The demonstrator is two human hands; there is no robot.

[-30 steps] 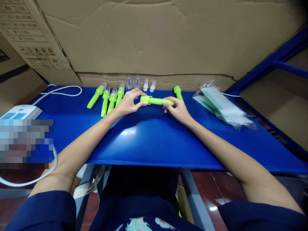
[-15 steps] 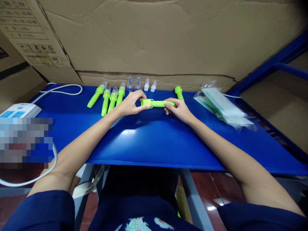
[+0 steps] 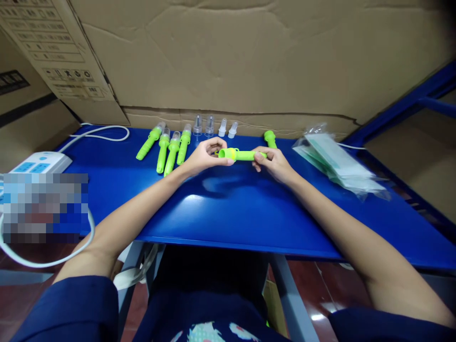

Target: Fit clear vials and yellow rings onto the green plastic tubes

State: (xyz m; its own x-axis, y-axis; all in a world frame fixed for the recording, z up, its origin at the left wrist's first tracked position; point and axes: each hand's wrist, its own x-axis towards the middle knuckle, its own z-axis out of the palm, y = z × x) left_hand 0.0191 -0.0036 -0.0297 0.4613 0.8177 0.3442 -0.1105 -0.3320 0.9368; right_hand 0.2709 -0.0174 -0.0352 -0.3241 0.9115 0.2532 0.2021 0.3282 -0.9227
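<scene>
Over the blue table, a light-green ribbed plastic tube (image 3: 245,156) lies level between my hands, its wide open end toward the left and a yellow ring near that end. My left hand (image 3: 207,156) has its thumb and fingers closed around the wide end. The narrow end is pinched in my right hand (image 3: 273,162). Another green tube (image 3: 270,138) without a clear cap rests just behind my right hand. Left of my left hand lie several green tubes (image 3: 162,154) with clear caps on.
Along the back stand two clear caps (image 3: 209,126) and two whitish nozzle-like pieces (image 3: 232,129). Plastic bags (image 3: 337,156) lie at the right. A white power strip (image 3: 42,164) with a looping cable is at the left. Cardboard (image 3: 228,57) walls the rear of the blue table (image 3: 228,213).
The whole view has shifted slightly, so everything sits a little further right. Both hands keep their hold on the green tube, with no clear change in grip.
</scene>
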